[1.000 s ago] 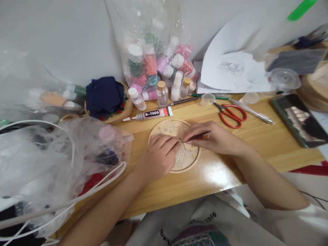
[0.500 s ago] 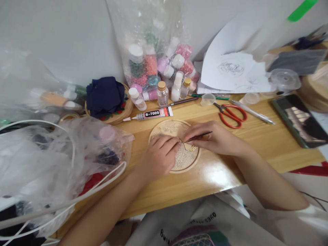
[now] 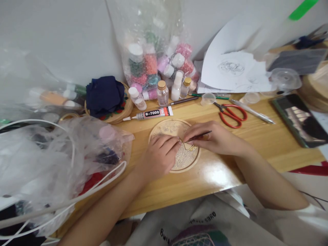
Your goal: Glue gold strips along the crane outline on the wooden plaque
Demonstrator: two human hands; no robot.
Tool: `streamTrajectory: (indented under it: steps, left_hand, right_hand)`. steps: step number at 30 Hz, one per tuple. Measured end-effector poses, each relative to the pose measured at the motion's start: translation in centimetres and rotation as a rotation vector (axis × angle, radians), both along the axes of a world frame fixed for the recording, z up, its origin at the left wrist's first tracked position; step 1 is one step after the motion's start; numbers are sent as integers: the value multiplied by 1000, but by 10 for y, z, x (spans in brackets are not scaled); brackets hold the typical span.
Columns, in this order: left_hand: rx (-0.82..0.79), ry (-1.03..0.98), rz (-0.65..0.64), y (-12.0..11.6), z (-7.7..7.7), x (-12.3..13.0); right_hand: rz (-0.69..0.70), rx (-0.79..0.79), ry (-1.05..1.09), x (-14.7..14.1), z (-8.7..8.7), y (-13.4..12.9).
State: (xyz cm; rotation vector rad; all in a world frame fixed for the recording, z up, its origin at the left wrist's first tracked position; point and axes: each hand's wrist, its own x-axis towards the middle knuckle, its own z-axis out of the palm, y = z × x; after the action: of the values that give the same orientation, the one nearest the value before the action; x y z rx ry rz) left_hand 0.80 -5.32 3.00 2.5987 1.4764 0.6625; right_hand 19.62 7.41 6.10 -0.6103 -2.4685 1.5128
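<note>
A round wooden board [image 3: 185, 163] with a fine line drawing lies on the table beneath both hands. My left hand [image 3: 162, 154] rests over its left half, fingers bent and close together, the fingertips at a thin gold wire [image 3: 186, 148]. From the right, my right hand [image 3: 215, 137] pinches slim dark tweezers [image 3: 203, 134], their tip at the wire near my left fingertips. The wire curves across the drawing, and several gold strands show below my right fingers. The exact contact between tips and wire is partly hidden.
Behind the board lie a B-7000 glue tube [image 3: 153, 113], small bottles [image 3: 162, 94], a dark pen [image 3: 184, 101] and red-handled scissors [image 3: 235, 118]. A phone [image 3: 299, 119] lies right. Plastic bags [image 3: 51, 164] and white cable [image 3: 102, 186] crowd the left.
Hardly anything differs. Both hands hold their places over the board; the tweezers have shifted very slightly, and the view has moved a touch.
</note>
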Motion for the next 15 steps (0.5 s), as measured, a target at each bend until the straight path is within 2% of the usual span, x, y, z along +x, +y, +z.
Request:
streamTrajectory:
  steps: [15]
  left_hand:
    - [31,-34,7,0,-2,0]
  right_hand:
    - [11,9,21,-1,-1,-2]
